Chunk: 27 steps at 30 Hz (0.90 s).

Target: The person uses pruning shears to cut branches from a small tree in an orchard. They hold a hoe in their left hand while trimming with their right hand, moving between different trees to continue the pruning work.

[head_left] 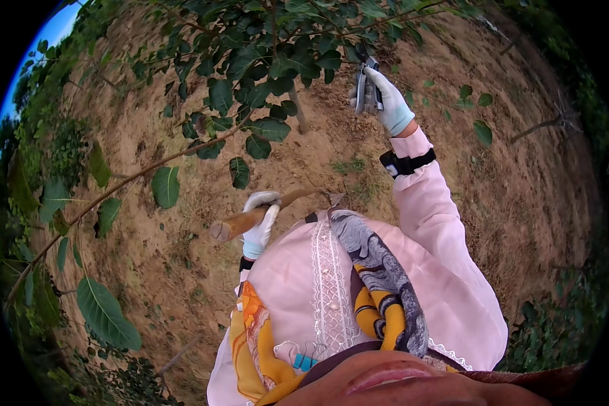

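In a white glove, my right hand (378,96) grips pruning shears (364,86) with grey handles at the upper right. Their dark blades point up among the leaves at the edge of a leafy tree (269,61); whether they touch a twig I cannot tell. My left hand (262,223), gloved too, is closed around a thick wooden handle (243,221) low beside my body. The handle runs right to a dark metal piece (336,198), partly hidden by my shirt. A slender leafy branch (147,170) stretches from the tree down to the far left.
Below the leaves a pale trunk (299,111) rises from bare brown soil (497,188). Bare twigs (543,125) stick out at the right. Green shrubs (548,330) grow at the lower right, and more foliage lines the left side. A patterned scarf (385,284) hangs over my chest.
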Each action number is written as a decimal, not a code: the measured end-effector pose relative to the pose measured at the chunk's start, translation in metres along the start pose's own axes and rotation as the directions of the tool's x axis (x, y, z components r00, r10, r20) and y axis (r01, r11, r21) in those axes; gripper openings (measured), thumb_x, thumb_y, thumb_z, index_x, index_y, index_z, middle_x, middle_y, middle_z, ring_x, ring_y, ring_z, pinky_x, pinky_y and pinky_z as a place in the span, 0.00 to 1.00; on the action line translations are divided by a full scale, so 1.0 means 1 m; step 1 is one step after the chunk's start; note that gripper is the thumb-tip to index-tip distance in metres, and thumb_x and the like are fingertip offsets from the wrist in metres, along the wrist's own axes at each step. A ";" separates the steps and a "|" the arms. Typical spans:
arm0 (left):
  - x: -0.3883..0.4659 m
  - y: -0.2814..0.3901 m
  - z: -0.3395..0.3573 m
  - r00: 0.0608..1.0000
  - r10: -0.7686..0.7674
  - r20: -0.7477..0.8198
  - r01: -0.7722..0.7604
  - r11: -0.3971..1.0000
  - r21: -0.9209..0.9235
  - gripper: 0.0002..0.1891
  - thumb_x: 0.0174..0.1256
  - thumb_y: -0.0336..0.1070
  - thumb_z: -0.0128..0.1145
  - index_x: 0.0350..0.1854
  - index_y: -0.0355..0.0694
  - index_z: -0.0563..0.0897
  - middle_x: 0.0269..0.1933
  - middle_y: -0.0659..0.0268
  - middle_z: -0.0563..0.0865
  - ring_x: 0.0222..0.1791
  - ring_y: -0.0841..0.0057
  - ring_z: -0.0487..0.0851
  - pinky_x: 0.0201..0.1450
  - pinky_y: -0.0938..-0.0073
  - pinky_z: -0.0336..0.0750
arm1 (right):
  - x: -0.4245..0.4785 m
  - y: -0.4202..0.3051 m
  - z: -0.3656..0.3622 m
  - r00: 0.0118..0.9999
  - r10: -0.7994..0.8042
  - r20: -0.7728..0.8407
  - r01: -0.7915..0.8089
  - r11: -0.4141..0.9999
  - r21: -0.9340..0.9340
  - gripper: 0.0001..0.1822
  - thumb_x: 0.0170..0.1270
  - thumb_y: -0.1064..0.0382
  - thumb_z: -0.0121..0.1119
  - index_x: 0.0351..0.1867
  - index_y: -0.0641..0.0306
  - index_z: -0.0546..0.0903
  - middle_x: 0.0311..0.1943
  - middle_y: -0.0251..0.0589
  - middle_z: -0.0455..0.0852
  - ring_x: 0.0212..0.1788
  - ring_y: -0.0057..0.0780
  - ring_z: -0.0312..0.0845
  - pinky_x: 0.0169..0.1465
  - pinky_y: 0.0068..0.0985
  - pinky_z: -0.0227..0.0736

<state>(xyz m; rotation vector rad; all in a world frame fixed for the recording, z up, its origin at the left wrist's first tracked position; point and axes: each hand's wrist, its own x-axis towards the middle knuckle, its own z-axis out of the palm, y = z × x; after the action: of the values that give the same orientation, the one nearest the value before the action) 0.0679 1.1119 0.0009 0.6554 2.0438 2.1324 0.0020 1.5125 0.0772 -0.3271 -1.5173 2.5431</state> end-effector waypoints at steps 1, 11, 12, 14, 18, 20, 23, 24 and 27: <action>-0.001 -0.001 -0.001 1.000 -0.001 0.008 0.001 1.000 0.010 0.12 0.69 0.26 0.61 0.52 0.34 0.78 0.53 0.56 0.84 0.51 0.68 0.84 0.60 0.64 0.78 | 0.003 -0.005 0.002 0.999 0.036 0.000 -0.036 0.999 -0.022 0.22 0.75 0.43 0.55 0.45 0.63 0.80 0.33 0.50 0.90 0.30 0.39 0.89 0.29 0.36 0.85; -0.018 0.005 -0.002 0.995 -0.010 -0.095 0.007 0.999 -0.034 0.11 0.67 0.24 0.62 0.50 0.35 0.80 0.51 0.61 0.84 0.49 0.73 0.84 0.57 0.70 0.78 | 0.052 -0.007 -0.001 0.995 0.093 -0.042 -0.094 0.995 -0.027 0.22 0.71 0.43 0.61 0.46 0.63 0.79 0.30 0.51 0.88 0.28 0.42 0.88 0.27 0.38 0.84; -0.019 0.003 -0.004 0.995 -0.008 -0.096 0.006 1.000 -0.022 0.11 0.67 0.24 0.62 0.50 0.35 0.80 0.50 0.61 0.84 0.49 0.73 0.84 0.57 0.70 0.78 | 0.054 -0.007 0.001 0.995 0.073 -0.075 -0.076 0.997 -0.031 0.23 0.71 0.42 0.61 0.44 0.64 0.79 0.29 0.50 0.88 0.28 0.41 0.88 0.28 0.37 0.83; -0.022 0.001 -0.007 0.995 -0.009 -0.102 0.007 1.000 -0.012 0.11 0.68 0.25 0.62 0.51 0.34 0.80 0.50 0.61 0.84 0.49 0.73 0.84 0.57 0.70 0.78 | 0.057 -0.006 0.000 0.991 0.049 -0.126 -0.063 0.991 -0.115 0.25 0.71 0.41 0.61 0.43 0.65 0.80 0.29 0.49 0.88 0.28 0.40 0.88 0.28 0.36 0.83; -0.024 -0.001 -0.008 0.993 -0.013 -0.116 0.010 1.000 -0.030 0.12 0.68 0.25 0.63 0.51 0.34 0.80 0.50 0.61 0.84 0.49 0.73 0.84 0.57 0.70 0.78 | 0.047 -0.002 0.007 0.986 0.041 -0.164 -0.072 0.980 -0.186 0.27 0.71 0.40 0.60 0.34 0.68 0.82 0.27 0.48 0.88 0.27 0.38 0.87 0.28 0.33 0.81; -0.023 0.000 -0.008 0.994 -0.013 -0.109 0.010 1.000 -0.026 0.12 0.68 0.26 0.63 0.51 0.34 0.80 0.50 0.61 0.84 0.49 0.73 0.84 0.57 0.70 0.78 | 0.042 0.006 0.006 0.987 0.042 -0.154 -0.074 0.975 -0.210 0.28 0.71 0.40 0.59 0.29 0.69 0.82 0.26 0.48 0.87 0.26 0.37 0.87 0.27 0.32 0.80; -0.020 0.000 -0.008 0.996 -0.020 -0.083 0.020 1.000 -0.006 0.12 0.68 0.26 0.63 0.52 0.34 0.80 0.51 0.61 0.84 0.50 0.73 0.84 0.58 0.70 0.78 | 0.044 0.012 0.004 0.985 0.019 -0.170 -0.061 0.967 -0.248 0.30 0.73 0.41 0.57 0.24 0.69 0.83 0.24 0.47 0.86 0.23 0.36 0.85 0.26 0.30 0.77; -0.019 -0.001 -0.009 0.997 -0.025 -0.078 0.025 1.000 -0.005 0.12 0.68 0.26 0.63 0.52 0.34 0.80 0.51 0.61 0.84 0.50 0.73 0.84 0.58 0.70 0.78 | 0.045 0.010 0.005 0.987 0.012 -0.162 -0.055 0.963 -0.265 0.29 0.72 0.41 0.58 0.26 0.70 0.83 0.24 0.47 0.87 0.22 0.36 0.85 0.26 0.31 0.77; -0.018 0.000 -0.008 0.997 -0.029 -0.077 0.028 1.000 -0.013 0.12 0.68 0.26 0.62 0.52 0.34 0.80 0.51 0.61 0.84 0.50 0.73 0.84 0.58 0.69 0.78 | 0.046 0.003 0.009 0.986 0.006 -0.168 -0.052 0.962 -0.268 0.27 0.72 0.43 0.59 0.33 0.71 0.82 0.25 0.47 0.87 0.22 0.35 0.84 0.24 0.31 0.76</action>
<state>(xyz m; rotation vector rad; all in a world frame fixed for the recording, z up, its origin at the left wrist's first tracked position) 0.0810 1.0982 -0.0034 0.5474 2.0633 2.1853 -0.0450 1.5152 0.0740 -0.5851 -1.8070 2.2601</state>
